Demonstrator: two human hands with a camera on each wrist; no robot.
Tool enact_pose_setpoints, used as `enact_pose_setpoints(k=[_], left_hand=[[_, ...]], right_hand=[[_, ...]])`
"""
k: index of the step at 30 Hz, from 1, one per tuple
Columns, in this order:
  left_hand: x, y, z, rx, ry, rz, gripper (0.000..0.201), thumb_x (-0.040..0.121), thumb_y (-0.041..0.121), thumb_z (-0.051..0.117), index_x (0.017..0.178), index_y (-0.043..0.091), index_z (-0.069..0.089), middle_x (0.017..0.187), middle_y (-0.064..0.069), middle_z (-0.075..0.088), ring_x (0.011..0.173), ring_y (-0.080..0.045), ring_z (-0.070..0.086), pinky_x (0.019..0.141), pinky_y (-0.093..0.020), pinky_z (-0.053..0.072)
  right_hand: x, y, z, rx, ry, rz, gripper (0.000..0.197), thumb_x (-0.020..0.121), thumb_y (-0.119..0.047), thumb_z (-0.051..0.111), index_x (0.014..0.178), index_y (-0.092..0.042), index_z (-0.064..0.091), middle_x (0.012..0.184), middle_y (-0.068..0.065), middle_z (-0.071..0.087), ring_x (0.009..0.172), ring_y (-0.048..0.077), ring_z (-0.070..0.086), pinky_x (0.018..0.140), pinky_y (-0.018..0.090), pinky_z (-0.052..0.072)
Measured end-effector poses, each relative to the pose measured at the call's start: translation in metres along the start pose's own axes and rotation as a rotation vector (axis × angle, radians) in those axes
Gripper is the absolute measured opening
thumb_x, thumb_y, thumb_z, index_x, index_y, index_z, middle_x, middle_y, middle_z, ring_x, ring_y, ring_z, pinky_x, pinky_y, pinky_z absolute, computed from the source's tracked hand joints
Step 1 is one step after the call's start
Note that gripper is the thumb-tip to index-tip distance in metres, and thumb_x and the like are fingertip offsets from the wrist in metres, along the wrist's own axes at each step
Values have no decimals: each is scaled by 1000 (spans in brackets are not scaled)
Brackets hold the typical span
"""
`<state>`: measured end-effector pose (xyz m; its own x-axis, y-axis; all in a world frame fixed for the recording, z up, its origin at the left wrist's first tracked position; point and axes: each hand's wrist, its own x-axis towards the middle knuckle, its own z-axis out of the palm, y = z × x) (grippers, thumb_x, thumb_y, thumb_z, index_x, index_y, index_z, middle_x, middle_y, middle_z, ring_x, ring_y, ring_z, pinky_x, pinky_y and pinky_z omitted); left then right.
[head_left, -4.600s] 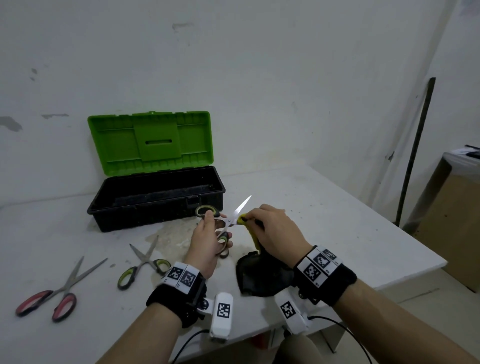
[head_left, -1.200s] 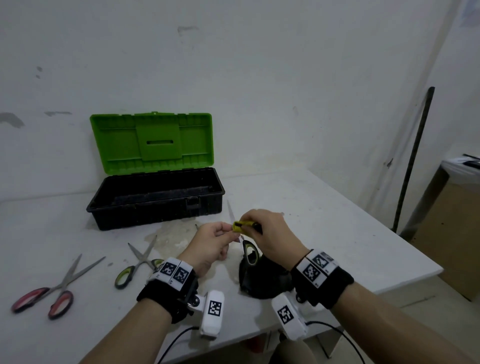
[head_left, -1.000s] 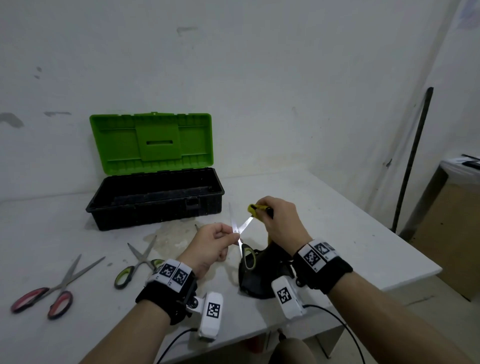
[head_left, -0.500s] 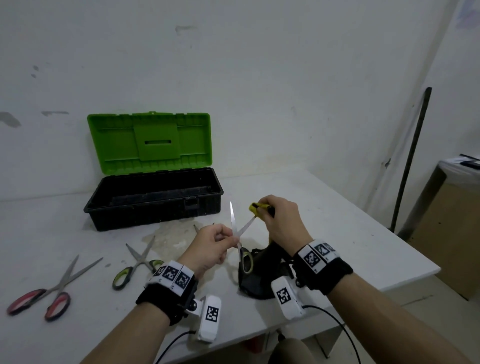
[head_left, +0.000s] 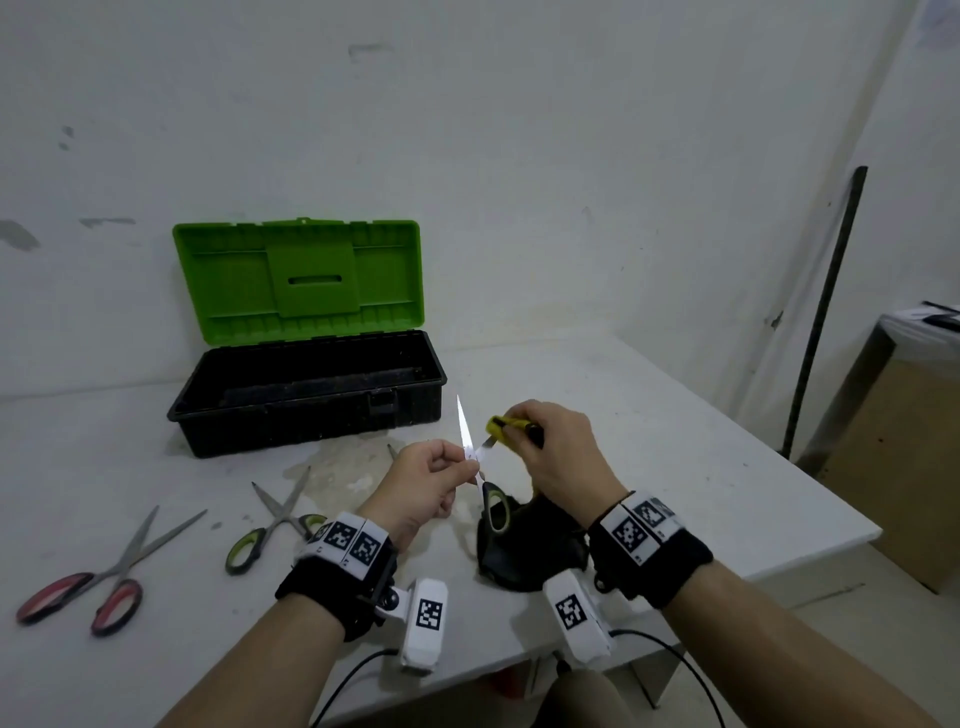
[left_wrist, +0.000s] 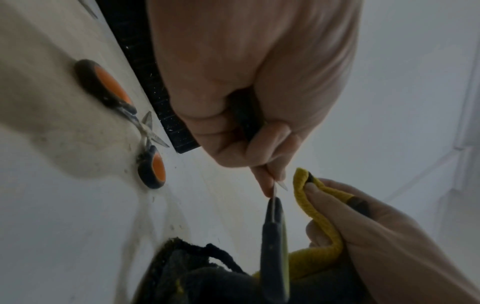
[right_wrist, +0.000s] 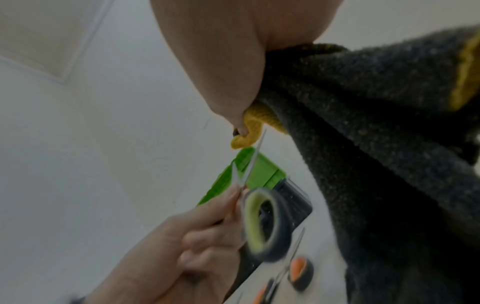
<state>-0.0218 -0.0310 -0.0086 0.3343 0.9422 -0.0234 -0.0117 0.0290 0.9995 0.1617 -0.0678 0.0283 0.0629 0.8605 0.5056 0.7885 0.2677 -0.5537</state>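
Observation:
My left hand (head_left: 434, 483) pinches a pair of green-and-black-handled scissors (head_left: 492, 506) near the pivot, above the table. The blades are spread: one points straight up and the other slants toward my right hand (head_left: 563, 457). That hand grips a dark cloth (head_left: 524, 551) with a yellow edge (head_left: 501, 426), folded against the slanted blade's tip. In the left wrist view a handle loop (left_wrist: 274, 246) hangs below the pinching fingers (left_wrist: 262, 181), next to the yellow edge (left_wrist: 319, 205). In the right wrist view the cloth (right_wrist: 376, 123) trails from the hand down to the table.
An open black toolbox (head_left: 306, 410) with a raised green lid (head_left: 296, 280) stands at the back by the wall. Green-handled scissors (head_left: 275, 525) and red-handled scissors (head_left: 98, 577) lie at the left, and orange-handled scissors (left_wrist: 150, 168) under my left hand. The table's edge (head_left: 810, 556) is at the right.
The scissor blades have spread apart, and one now stands upright. My right hand has slid the cloth's yellow edge up and right along the other blade. The left hand's pinch has stayed put.

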Motion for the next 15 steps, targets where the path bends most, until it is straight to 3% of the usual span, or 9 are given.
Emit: enact_pose_setpoints(k=[1,4,9,15], left_hand=[[0,1,0,0,-1,5,8,93,5,67,90,1,62,82,-16,70,42,-11,37,41,-21,32],[-1,3,2,15,-13,26,8,93,5,67,88,2,62,81,-16,70,42,-12,37,42,-21,32],[-3,1,1,38,-16,18,7,93,5,67,90,1,63,82,-15,72,44,-13,39,41,-20,34],[-5,5,6,93,-43,46,9,94,5,66,86,4,61,79,-13,73,42,-12,39,41,-21,34]], right_hand=[[-6,-4,3,-19,-47,-30,11,92,-29,65,94,-20,71,82,-7,66,72,3,55,66,11,40],[-9,0,7,-19,-76,-9,10,92,-29,66,92,-20,71,78,-9,64,67,0,53,62,8,37],[8,8,-8,4,61,96,12,92,-26,66,95,-16,71,82,-4,68,73,10,59,67,22,47],[-5,-11,6,-35,-144,-15,12,92,-26,62,89,-18,70,70,-6,63,61,7,52,56,21,38]])
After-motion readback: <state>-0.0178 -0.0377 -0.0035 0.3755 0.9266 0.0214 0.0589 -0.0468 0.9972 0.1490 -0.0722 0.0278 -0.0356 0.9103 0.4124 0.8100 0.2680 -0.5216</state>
